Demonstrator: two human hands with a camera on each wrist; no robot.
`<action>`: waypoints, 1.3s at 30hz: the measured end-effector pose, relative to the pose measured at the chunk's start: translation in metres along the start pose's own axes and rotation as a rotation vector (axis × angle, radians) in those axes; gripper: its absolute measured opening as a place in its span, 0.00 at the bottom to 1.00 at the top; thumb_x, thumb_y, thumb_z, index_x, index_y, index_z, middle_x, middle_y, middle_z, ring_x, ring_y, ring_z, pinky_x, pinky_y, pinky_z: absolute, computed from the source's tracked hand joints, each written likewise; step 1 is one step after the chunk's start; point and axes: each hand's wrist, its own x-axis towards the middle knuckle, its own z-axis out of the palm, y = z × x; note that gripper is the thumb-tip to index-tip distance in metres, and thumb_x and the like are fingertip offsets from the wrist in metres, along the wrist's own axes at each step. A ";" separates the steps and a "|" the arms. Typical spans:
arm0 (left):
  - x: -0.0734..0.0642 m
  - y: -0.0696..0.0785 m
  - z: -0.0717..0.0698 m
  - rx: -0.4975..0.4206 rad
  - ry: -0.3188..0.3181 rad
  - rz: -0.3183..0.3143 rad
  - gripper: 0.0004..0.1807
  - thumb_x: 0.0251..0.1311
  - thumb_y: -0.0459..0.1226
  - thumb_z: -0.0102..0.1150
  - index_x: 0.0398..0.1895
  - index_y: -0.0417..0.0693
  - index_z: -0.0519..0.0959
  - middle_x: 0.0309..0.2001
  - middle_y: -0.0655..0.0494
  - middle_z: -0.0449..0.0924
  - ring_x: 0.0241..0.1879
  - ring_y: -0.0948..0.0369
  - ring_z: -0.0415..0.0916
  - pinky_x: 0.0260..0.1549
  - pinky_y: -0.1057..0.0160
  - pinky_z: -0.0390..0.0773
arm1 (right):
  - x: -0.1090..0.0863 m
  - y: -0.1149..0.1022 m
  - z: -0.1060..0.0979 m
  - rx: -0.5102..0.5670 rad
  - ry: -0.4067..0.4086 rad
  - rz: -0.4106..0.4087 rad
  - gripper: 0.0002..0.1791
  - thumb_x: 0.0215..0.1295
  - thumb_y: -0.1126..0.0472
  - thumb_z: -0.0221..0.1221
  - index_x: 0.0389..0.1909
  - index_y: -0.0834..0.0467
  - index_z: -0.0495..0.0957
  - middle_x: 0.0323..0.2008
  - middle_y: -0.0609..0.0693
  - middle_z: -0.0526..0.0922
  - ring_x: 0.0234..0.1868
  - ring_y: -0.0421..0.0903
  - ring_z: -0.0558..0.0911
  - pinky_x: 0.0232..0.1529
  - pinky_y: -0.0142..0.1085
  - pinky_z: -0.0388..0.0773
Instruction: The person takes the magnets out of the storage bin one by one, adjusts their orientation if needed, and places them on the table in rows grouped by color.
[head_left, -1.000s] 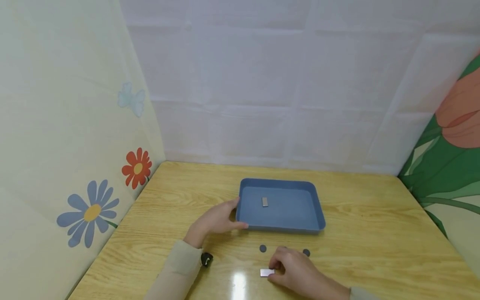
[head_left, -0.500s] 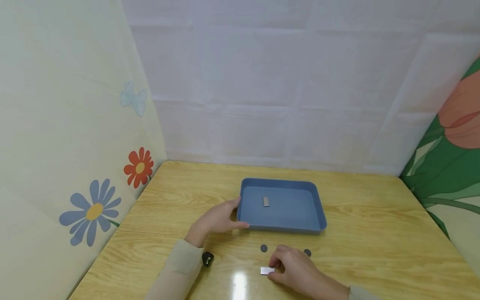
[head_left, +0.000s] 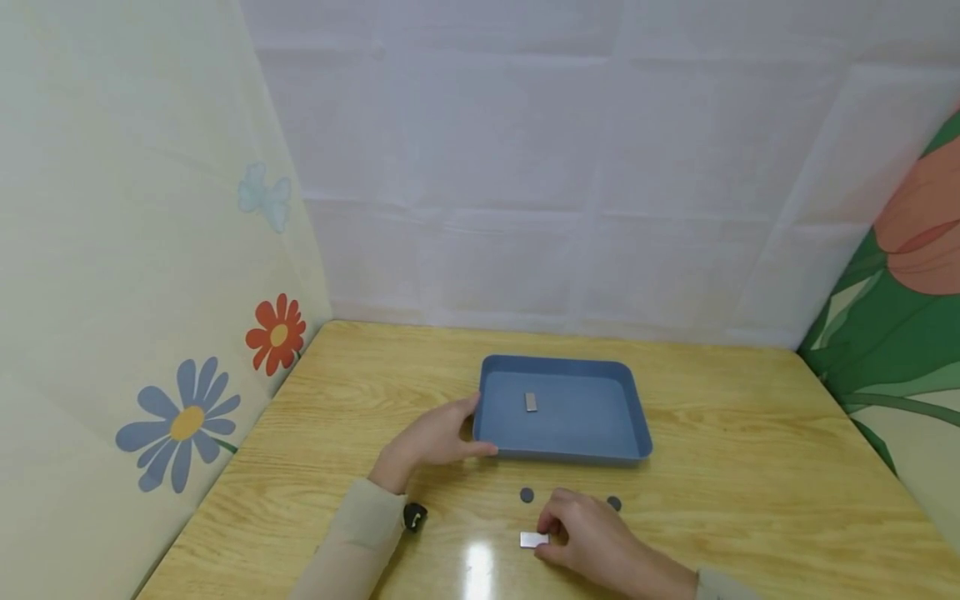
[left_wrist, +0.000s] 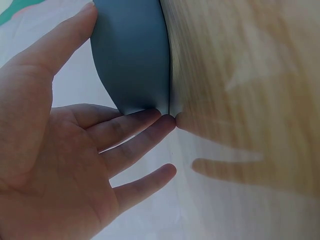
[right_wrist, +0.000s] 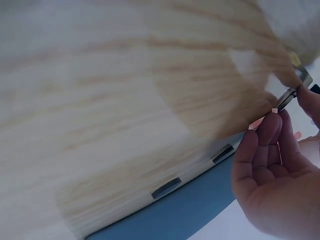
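A shallow blue tray (head_left: pixel 570 417) lies on the table with a small silver rectangular piece (head_left: pixel 531 402) inside. My left hand (head_left: pixel 431 437) is at its near left corner, thumb along the front rim. In the left wrist view the fingers (left_wrist: pixel 132 132) stretch out nearly straight, two tips right at the tray's end wall (left_wrist: pixel 132 55). In front of the tray, my right hand (head_left: pixel 592 533) pinches another thin silver rectangular piece (head_left: pixel 533 540) by its right end, between thumb and fingertips. The right wrist view shows that silver piece (right_wrist: pixel 286 99) edge-on, close over the table.
Two small dark discs lie between tray and right hand, a left one (head_left: pixel 527 495) and a right one (head_left: pixel 614 504). A black object (head_left: pixel 414 517) sits beside the left sleeve. White cloth (head_left: pixel 525 167) stands behind the wooden table (head_left: pixel 712 400), and flower-printed panels (head_left: pixel 112 292) flank it.
A dark sliver that showed behind the right fingers a second ago is now hidden. Both hands keep nearly the same place and hold.
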 end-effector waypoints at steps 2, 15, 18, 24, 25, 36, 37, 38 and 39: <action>0.000 0.000 0.000 0.000 0.001 0.002 0.58 0.61 0.59 0.69 0.81 0.35 0.51 0.80 0.42 0.59 0.78 0.48 0.61 0.76 0.47 0.68 | 0.000 0.000 -0.002 -0.015 0.000 -0.009 0.10 0.56 0.50 0.76 0.33 0.49 0.87 0.29 0.35 0.77 0.29 0.27 0.70 0.29 0.23 0.71; 0.000 -0.001 0.000 -0.009 0.001 0.008 0.59 0.60 0.59 0.70 0.81 0.36 0.51 0.79 0.42 0.61 0.77 0.48 0.64 0.74 0.47 0.70 | 0.013 -0.010 -0.042 -0.004 0.107 -0.033 0.13 0.58 0.52 0.74 0.40 0.53 0.87 0.34 0.42 0.82 0.33 0.32 0.77 0.32 0.24 0.75; -0.001 0.000 0.000 -0.012 0.003 0.017 0.58 0.60 0.58 0.70 0.81 0.35 0.52 0.78 0.41 0.62 0.76 0.48 0.65 0.74 0.46 0.70 | 0.019 -0.010 -0.053 -0.004 0.148 -0.031 0.11 0.60 0.53 0.74 0.40 0.54 0.87 0.35 0.43 0.84 0.34 0.33 0.77 0.33 0.24 0.77; -0.001 0.001 0.000 -0.007 -0.002 0.015 0.58 0.60 0.60 0.69 0.81 0.35 0.52 0.79 0.41 0.60 0.77 0.47 0.64 0.74 0.47 0.71 | 0.032 -0.006 -0.071 -0.002 0.220 0.002 0.09 0.61 0.55 0.73 0.40 0.52 0.86 0.35 0.40 0.83 0.34 0.32 0.77 0.32 0.24 0.78; -0.001 0.001 0.000 -0.006 -0.003 0.015 0.58 0.60 0.59 0.69 0.81 0.35 0.52 0.79 0.41 0.60 0.77 0.47 0.64 0.74 0.47 0.70 | 0.035 -0.005 -0.074 -0.011 0.229 0.011 0.09 0.62 0.55 0.73 0.40 0.51 0.86 0.35 0.40 0.83 0.34 0.32 0.77 0.32 0.24 0.77; -0.001 0.001 -0.001 0.005 -0.006 0.016 0.59 0.60 0.61 0.68 0.81 0.34 0.52 0.80 0.40 0.58 0.78 0.46 0.62 0.75 0.47 0.69 | 0.059 0.000 -0.083 -0.046 0.277 0.085 0.09 0.63 0.55 0.72 0.41 0.53 0.88 0.36 0.43 0.84 0.35 0.35 0.78 0.33 0.27 0.76; -0.001 0.001 -0.001 0.006 -0.006 0.018 0.59 0.60 0.61 0.68 0.81 0.34 0.52 0.80 0.40 0.58 0.78 0.47 0.62 0.75 0.47 0.69 | 0.061 0.000 -0.083 -0.049 0.277 0.099 0.09 0.63 0.55 0.72 0.41 0.54 0.88 0.36 0.43 0.84 0.35 0.35 0.78 0.33 0.27 0.77; -0.001 0.001 0.000 0.004 -0.007 0.018 0.59 0.60 0.61 0.68 0.81 0.34 0.52 0.80 0.40 0.58 0.78 0.47 0.62 0.75 0.47 0.69 | 0.064 0.001 -0.083 -0.053 0.279 0.114 0.10 0.63 0.54 0.72 0.41 0.54 0.88 0.36 0.44 0.84 0.35 0.36 0.78 0.33 0.28 0.77; -0.001 0.001 0.000 0.003 -0.007 0.018 0.59 0.60 0.61 0.69 0.81 0.34 0.52 0.80 0.41 0.58 0.78 0.47 0.62 0.75 0.47 0.69 | 0.067 0.003 -0.083 -0.054 0.280 0.130 0.10 0.63 0.54 0.71 0.42 0.54 0.88 0.36 0.44 0.84 0.35 0.36 0.78 0.33 0.28 0.77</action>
